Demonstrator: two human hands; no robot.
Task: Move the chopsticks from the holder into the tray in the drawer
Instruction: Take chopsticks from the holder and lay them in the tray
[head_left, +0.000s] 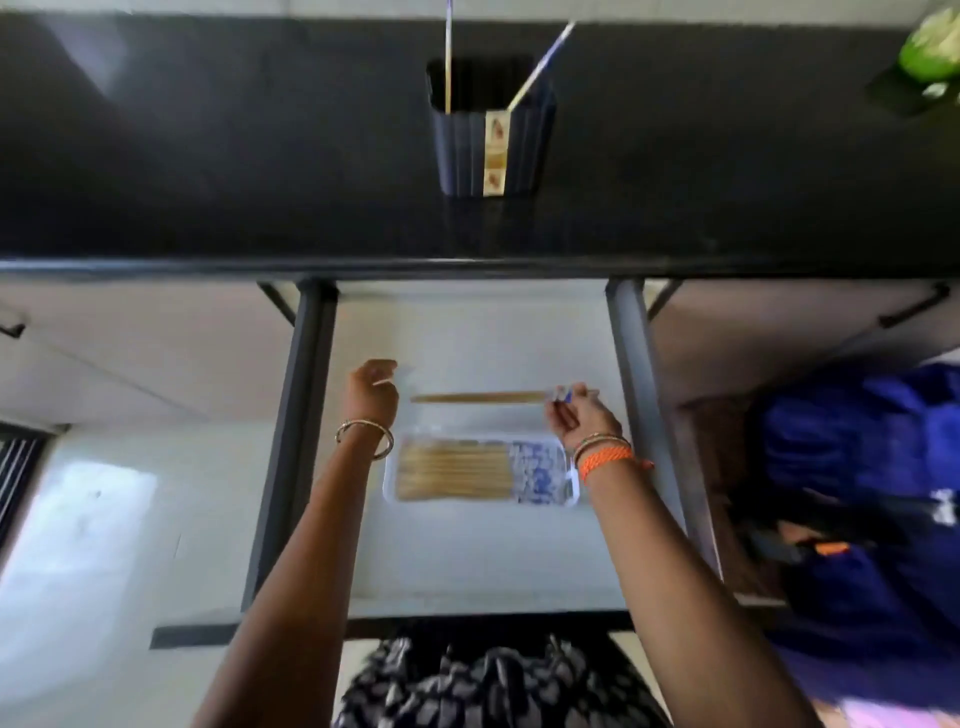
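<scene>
Tray (563, 501) in drawer (467, 561) holds most chopsticks (452, 470). Right hand (579, 421) pinches a chopstick (478, 398) above tray; left hand (371, 392) loosely curled, apparently empty. Two left (448, 57) in holder (488, 150) on surface (208, 182). Nearly done.

The open drawer (467, 561) sits below and in front of the counter (208, 156). On the counter, behind the drawer, stands the holder (491, 140) with two chopsticks (448, 57) in it. In the drawer lies the tray (480, 470), full of chopsticks laid crosswise. Behind the tray, both hands hold one chopstick (478, 398) crosswise: left hand (370, 392) at its left end, right hand (582, 415) at its right.
</scene>
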